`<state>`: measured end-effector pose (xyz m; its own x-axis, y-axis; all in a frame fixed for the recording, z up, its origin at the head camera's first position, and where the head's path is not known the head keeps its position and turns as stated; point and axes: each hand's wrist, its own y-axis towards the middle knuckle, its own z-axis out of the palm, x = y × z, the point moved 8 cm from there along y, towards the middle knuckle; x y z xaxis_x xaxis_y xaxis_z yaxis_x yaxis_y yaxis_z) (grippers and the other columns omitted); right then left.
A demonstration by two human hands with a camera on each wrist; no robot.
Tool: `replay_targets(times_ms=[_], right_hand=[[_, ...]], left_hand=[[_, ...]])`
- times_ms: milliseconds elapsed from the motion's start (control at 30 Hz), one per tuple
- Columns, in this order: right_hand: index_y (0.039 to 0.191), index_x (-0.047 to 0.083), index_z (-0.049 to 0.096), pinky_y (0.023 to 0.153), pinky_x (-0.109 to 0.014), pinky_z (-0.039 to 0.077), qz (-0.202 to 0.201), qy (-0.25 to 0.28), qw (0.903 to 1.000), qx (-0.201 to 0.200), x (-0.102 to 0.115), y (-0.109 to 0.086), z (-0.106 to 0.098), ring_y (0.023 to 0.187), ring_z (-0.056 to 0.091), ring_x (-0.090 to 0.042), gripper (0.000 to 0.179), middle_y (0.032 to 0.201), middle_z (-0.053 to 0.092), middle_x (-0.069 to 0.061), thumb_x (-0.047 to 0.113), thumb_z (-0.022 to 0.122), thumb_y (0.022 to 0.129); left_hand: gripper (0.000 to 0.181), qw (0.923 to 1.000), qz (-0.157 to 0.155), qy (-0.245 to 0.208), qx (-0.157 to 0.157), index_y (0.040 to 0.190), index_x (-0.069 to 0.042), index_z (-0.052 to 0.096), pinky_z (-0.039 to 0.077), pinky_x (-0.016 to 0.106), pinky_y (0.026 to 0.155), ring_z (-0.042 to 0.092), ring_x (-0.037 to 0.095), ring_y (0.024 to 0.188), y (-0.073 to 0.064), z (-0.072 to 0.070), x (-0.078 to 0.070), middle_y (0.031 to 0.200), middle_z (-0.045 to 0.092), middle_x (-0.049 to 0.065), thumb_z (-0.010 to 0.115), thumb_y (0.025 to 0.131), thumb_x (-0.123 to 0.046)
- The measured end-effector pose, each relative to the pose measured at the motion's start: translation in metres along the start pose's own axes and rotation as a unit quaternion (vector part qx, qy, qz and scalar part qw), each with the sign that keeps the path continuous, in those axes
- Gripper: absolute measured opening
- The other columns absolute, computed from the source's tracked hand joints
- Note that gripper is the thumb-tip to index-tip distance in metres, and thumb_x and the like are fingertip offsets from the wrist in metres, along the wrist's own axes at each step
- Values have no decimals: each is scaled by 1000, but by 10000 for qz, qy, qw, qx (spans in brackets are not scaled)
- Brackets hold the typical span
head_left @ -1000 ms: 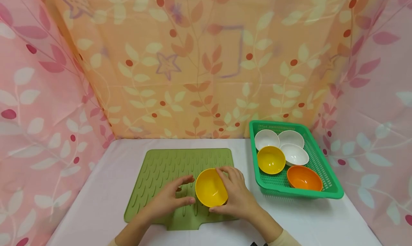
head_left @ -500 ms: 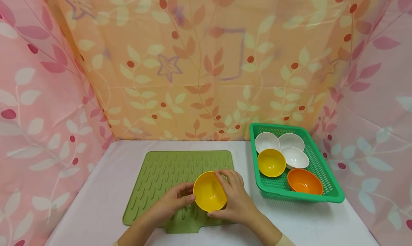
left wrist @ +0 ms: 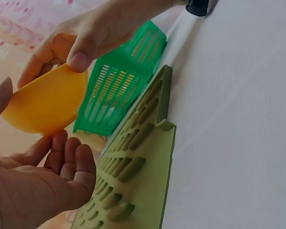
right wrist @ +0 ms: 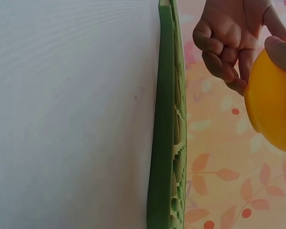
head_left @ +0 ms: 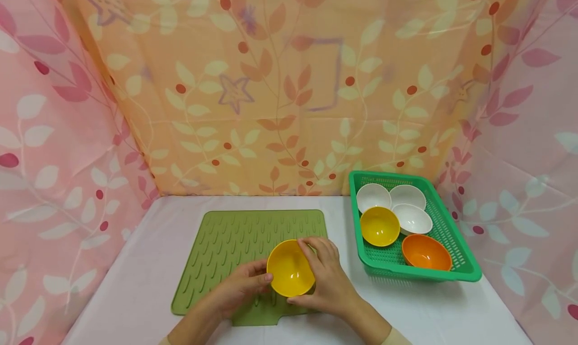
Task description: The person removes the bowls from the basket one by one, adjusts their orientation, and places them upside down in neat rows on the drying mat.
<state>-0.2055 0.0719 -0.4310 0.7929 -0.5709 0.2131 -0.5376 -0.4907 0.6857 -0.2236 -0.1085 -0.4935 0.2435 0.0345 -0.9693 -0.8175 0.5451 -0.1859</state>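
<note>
The glossy yellow round plastic-looking bowl [head_left: 291, 269] is held mouth upward over the near right part of the green ridged rubbery mat [head_left: 230, 247]. The right hand [head_left: 331, 280] grips its right side; the left hand [head_left: 237, 286] holds its left, fingers beneath. I judge it a two-handed steadying step; any next move calls for a level grip. Farther right sits the green slatted plastic basket [head_left: 384, 269]. I see no readable label or writing anywhere.

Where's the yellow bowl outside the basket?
Head view, lower centre: the yellow bowl is held between the left hand and right hand, above the green mat, left of the green basket.
</note>
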Motion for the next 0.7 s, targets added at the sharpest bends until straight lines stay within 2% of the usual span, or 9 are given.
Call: replay_targets(times_ms=[133,233,333,433,533,600,700], right_hand=[[153,1,42,122,-40,14,-161,-73,9998,-121,3,0,-3,136,37,-30,127,147,45,-12,59,96,54],[152,-2,43,122,-40,14,-358,-120,9990,-221,7,2,-6,136,38,-32,122,147,45,-14,67,89,62],[150,-5,44,123,-42,16,-547,-133,9978,-338,9,5,-10,135,39,-34,121,148,45,-17,74,82,67],[151,-6,42,123,-44,16,-597,-80,9974,-403,9,8,-13,137,39,-37,123,150,44,-20,72,83,66],[154,-5,37,124,-42,14,-376,71,9988,-301,4,8,-13,141,36,-37,122,155,40,-19,67,85,68],[157,-2,33,124,-43,15,-57,190,9997,-152,-1,6,-11,144,34,-35,119,158,37,-16,66,82,73],[162,9,26,122,-51,22,688,538,9960,196,-12,3,-7,148,29,-32,115,162,32,-9,65,80,77]], left_hand=[[45,9998,107,-169,17,139,2,55,48,41,99,60,19,107,0,1,-2,119,66,3,64,103,-23],[47,9997,190,-108,-109,139,4,53,47,38,99,57,21,109,0,1,-5,119,64,4,66,101,-20],[53,9989,241,85,-395,142,3,50,47,35,98,55,22,113,-2,-3,-8,126,62,8,70,98,-18],[60,9957,323,381,-786,144,-2,50,52,37,96,58,27,113,-3,-9,-13,133,58,12,77,93,-18],[64,9840,595,1077,-1291,140,-11,55,51,44,98,57,28,116,-5,-17,-21,135,58,9,86,85,-22],[67,9712,741,1599,-1603,137,-18,58,47,50,102,56,30,119,-7,-22,-25,133,59,4,90,79,-27],[70,9503,897,2271,-1932,133,-27,60,41,55,105,52,28,125,-10,-26,-30,132,59,-6,94,72,-35]])
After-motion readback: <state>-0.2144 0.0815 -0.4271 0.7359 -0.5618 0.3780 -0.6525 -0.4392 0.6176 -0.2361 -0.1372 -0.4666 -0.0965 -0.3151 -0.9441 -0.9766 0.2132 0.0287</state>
